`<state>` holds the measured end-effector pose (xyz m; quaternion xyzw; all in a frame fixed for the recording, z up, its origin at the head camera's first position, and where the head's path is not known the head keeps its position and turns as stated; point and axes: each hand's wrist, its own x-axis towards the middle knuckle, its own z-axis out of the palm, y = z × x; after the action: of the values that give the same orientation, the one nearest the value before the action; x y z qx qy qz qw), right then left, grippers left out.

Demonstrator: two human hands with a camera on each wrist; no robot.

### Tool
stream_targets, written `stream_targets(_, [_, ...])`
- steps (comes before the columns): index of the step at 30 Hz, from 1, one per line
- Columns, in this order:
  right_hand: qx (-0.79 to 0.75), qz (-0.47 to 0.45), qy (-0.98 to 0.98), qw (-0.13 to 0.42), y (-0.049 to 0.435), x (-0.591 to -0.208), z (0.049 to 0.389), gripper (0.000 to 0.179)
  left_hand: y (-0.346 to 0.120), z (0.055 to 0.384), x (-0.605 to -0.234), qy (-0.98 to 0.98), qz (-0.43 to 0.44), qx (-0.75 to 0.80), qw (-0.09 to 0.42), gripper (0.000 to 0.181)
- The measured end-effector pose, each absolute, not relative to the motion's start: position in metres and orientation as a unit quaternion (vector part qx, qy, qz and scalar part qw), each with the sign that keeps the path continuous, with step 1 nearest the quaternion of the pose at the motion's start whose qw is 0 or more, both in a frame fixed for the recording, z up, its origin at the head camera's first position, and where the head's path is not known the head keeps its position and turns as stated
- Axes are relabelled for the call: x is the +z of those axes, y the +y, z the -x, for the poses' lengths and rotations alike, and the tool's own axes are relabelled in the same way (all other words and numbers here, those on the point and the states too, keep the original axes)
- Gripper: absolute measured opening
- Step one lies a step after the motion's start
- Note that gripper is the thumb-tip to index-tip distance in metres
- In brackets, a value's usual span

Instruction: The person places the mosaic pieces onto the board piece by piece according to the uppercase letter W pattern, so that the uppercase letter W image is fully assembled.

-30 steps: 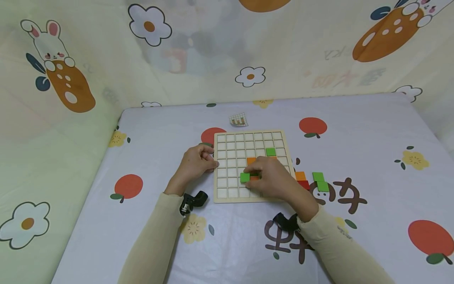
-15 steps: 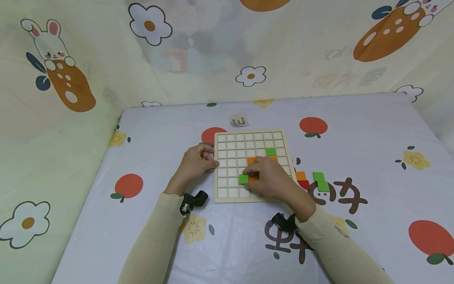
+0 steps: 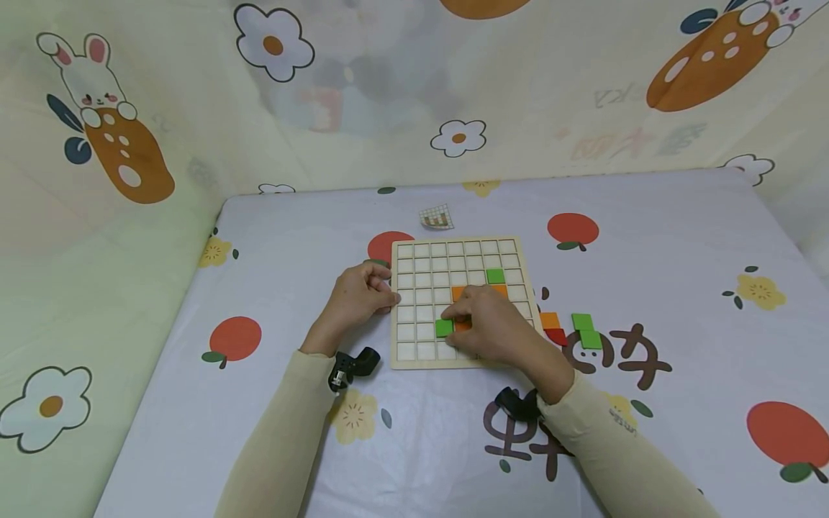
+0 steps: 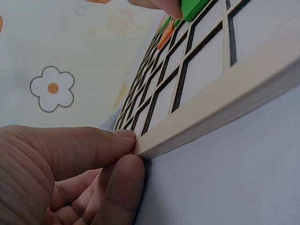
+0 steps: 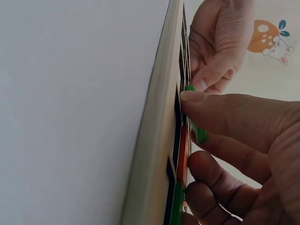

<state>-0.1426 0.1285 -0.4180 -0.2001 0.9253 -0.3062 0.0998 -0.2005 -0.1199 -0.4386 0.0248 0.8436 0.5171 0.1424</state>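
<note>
A square wooden grid board (image 3: 414, 365) lies on the table in the head view. My left hand (image 3: 352, 298) grips its left edge between thumb and fingers, as the left wrist view shows at the board's rim (image 4: 220, 107). Over the lower middle of the grid, my right hand (image 3: 495, 324) pinches a green square tile (image 3: 444, 329) by its sides, low at a cell. Right beside that tile sits an orange tile (image 3: 463, 326), partly under the right fingers. Farther up the board are another orange tile (image 3: 458, 293) and a green one (image 3: 495, 276). The right hand hides other cells.
Loose tiles lie right of the board: an orange one (image 3: 549, 321), a red one (image 3: 555, 337) partly covered, and two green ones, the nearer (image 3: 590, 339) touching the other. Behind the board is a small curled card (image 3: 436, 217) with a printed grid. A patterned cloth covers the table.
The right hand has shifted the green tile slightly left and down toward the near side of the board. The left hand has stayed at the board's edge.
</note>
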Motion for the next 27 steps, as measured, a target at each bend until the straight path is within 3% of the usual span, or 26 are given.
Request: stream_targets(27, [-0.279,0.213,0.931,0.098,0.1267,-0.4148,0.1439,0.027,-0.1198,0.2011,-0.4396,0.845,-0.026,0.516,0.14,0.04])
